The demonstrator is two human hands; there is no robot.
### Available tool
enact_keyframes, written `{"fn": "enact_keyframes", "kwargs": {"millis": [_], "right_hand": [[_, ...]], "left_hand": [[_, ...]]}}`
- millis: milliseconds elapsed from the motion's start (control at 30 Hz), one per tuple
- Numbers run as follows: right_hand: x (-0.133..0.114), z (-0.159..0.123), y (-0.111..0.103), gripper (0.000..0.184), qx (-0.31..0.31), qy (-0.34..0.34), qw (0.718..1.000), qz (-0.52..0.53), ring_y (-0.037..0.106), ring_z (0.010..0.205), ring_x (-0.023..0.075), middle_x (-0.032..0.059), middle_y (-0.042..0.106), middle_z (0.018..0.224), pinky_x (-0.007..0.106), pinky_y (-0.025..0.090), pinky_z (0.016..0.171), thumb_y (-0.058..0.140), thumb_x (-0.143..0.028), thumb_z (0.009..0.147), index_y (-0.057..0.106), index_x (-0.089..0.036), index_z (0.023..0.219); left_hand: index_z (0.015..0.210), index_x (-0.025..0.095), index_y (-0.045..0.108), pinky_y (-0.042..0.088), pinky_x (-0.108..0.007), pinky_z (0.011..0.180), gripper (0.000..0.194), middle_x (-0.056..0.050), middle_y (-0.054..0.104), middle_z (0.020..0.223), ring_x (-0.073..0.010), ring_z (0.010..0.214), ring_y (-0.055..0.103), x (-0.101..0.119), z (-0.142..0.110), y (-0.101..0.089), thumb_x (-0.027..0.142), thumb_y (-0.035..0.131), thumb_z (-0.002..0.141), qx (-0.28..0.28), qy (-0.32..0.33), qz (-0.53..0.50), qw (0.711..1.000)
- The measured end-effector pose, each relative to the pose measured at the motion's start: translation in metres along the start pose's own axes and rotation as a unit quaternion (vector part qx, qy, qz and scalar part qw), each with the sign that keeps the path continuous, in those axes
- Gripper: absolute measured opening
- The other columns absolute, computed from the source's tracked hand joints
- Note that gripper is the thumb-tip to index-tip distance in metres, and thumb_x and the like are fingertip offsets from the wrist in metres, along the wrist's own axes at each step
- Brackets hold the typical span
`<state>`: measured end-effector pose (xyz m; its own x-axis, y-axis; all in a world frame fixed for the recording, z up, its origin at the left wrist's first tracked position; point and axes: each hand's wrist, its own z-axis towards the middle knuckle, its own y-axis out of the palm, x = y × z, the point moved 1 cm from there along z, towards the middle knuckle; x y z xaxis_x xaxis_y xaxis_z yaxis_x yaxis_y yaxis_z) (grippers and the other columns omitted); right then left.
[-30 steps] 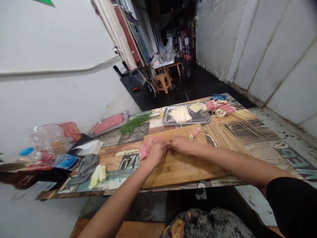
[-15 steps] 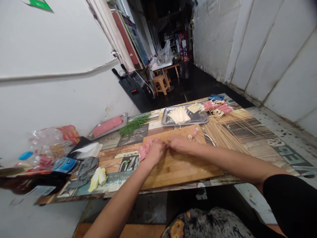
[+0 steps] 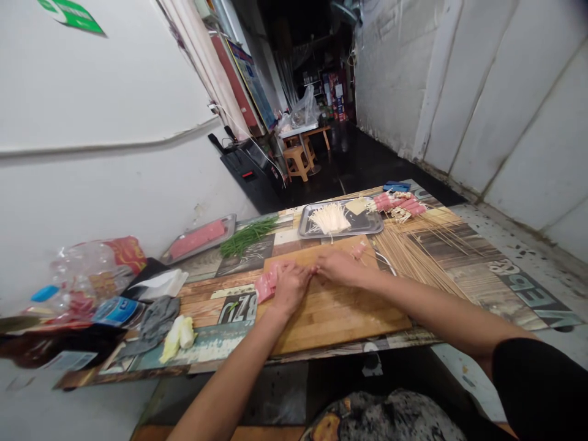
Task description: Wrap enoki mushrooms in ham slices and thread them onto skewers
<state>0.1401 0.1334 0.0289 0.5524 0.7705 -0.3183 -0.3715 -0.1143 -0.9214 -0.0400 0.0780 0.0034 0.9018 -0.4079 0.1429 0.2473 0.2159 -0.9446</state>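
Observation:
My left hand (image 3: pixel 293 286) and my right hand (image 3: pixel 339 267) meet fingertip to fingertip over the wooden cutting board (image 3: pixel 340 318). Both have their fingers closed in a pinch. What lies between them is small and mostly hidden by the fingers. Thin pink meat slices (image 3: pixel 266 286) lie on the board's left edge, just beyond my left hand and partly covered by it. A small meat roll with pale mushroom ends (image 3: pixel 358 250) rests at the board's far right, behind my right wrist.
A metal tray (image 3: pixel 367 228) holds enoki mushrooms (image 3: pixel 329 218). Finished meat rolls (image 3: pixel 399 205) and bamboo skewers (image 3: pixel 418 263) lie at right. Green chives (image 3: pixel 248 236), a tray of meat (image 3: pixel 197 239), cabbage pieces (image 3: pixel 178 338), a grey cloth (image 3: pixel 158 321) and bottles (image 3: pixel 118 311) are at left.
Both hands stay together over the board, still pinching, with only slight finger shifts. More of the meat slices shows beside my left hand. The whole view has tilted slightly.

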Motion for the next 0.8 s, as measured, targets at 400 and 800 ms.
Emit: {"fn": "enact_keyframes", "kwargs": {"millis": [400, 800], "right_hand": [[0.072, -0.115, -0.023, 0.025, 0.01, 0.262, 0.96, -0.099, 0.058, 0.082, 0.0179, 0.0097, 0.065, 0.095, 0.024, 0.034, 0.068, 0.046, -0.02, 0.09, 0.065, -0.016, 0.105], [0.038, -0.119, -0.038, 0.033, 0.136, 0.119, 0.983, 0.028, 0.052, 0.067, 0.0144, 0.0048, 0.057, 0.075, 0.023, 0.036, 0.062, 0.034, -0.023, 0.095, 0.064, -0.016, 0.082]], "left_hand": [[0.081, 0.016, 0.072, 0.035, -0.034, 0.078, 0.044, -0.008, 0.071, 0.078, -0.0184, 0.073, 0.058, 0.018, 0.004, 0.001, 0.038, 0.038, 0.098, 0.032, -0.05, 0.017, 0.998], [0.081, 0.018, 0.072, 0.03, -0.034, 0.078, 0.04, -0.007, 0.072, 0.081, -0.0196, 0.077, 0.059, 0.025, 0.004, -0.001, 0.035, 0.04, 0.098, 0.037, -0.083, 0.028, 0.995]]}}
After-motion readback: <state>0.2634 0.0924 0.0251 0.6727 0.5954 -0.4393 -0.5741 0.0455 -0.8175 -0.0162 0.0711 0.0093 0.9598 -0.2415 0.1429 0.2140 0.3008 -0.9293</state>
